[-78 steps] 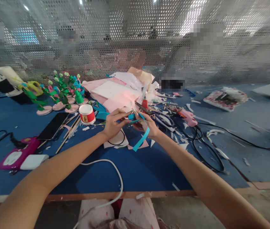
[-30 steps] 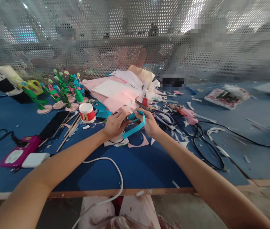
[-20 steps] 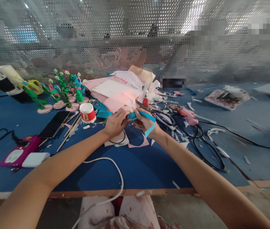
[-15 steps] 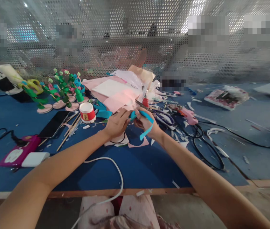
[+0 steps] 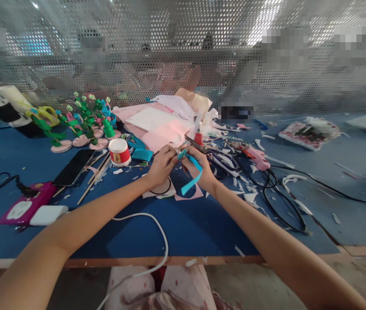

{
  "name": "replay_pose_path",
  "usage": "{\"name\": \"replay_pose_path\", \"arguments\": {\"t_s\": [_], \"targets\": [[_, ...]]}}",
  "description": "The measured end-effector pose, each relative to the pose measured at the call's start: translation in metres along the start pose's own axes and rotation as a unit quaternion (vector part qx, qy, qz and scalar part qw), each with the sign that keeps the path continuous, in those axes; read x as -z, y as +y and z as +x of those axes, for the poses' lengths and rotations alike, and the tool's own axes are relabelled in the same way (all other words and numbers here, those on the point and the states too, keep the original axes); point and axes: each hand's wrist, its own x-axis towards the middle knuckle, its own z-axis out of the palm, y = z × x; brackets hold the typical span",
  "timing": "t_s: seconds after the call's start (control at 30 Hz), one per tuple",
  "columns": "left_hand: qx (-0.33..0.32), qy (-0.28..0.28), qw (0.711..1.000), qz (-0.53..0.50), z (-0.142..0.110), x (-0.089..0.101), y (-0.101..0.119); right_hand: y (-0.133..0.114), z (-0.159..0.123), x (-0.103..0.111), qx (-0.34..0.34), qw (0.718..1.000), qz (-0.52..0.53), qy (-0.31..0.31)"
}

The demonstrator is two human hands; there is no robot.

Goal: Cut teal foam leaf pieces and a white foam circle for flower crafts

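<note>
- The table (image 5: 202,232) was topped in blue, edged in brown
- A black phone (image 5: 73,168), wooden sticks (image 5: 94,179) and a magenta box (image 5: 29,203) were laid at left
- A red-and-white cup (image 5: 120,152) was set near green plant models (image 5: 89,125) on pink bases (image 5: 61,147)
- White scraps (image 5: 250,197) were strewn near a pink glue gun (image 5: 259,159)
- A patterned packet (image 5: 308,134) was placed farther right

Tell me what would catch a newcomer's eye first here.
Probably the bright blue strip pinched between the left hand and the right hand at the middle of the view, its loose end hanging down. Next, the cluster of green and blue paper plants on round pink bases, toward the back left of the blue table. Then the pink glue gun, lying among white scraps right of the hands.
</note>
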Motion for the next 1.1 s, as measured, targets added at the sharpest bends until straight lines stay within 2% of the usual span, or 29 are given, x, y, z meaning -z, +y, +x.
{"name": "replay_pose_path", "arguments": {"t_s": [0.23,0.37,0.53,0.67,0.87,1.1], "targets": [[0.030,0.041,0.988,-0.147,0.000,-0.002,0.000,-0.003,0.000,-0.002,-0.048,0.998,0.048,0.018],[0.061,0.059,0.975,-0.207,-0.002,-0.005,0.000,-0.003,0.001,-0.005,-0.043,0.997,0.010,0.065],[0.099,0.065,0.963,-0.241,-0.003,-0.005,0.002,0.000,0.001,-0.005,-0.033,0.996,-0.017,0.080],[0.095,0.066,0.969,-0.220,-0.003,-0.004,-0.001,-0.002,0.001,-0.007,-0.022,0.997,-0.025,0.074],[0.062,0.057,0.986,-0.143,-0.003,-0.005,-0.008,0.000,0.002,-0.007,-0.030,0.997,0.041,0.052],[0.031,0.047,0.998,-0.036,-0.004,-0.002,-0.010,0.002,0.000,-0.004,-0.014,0.999,0.000,0.033]]}}
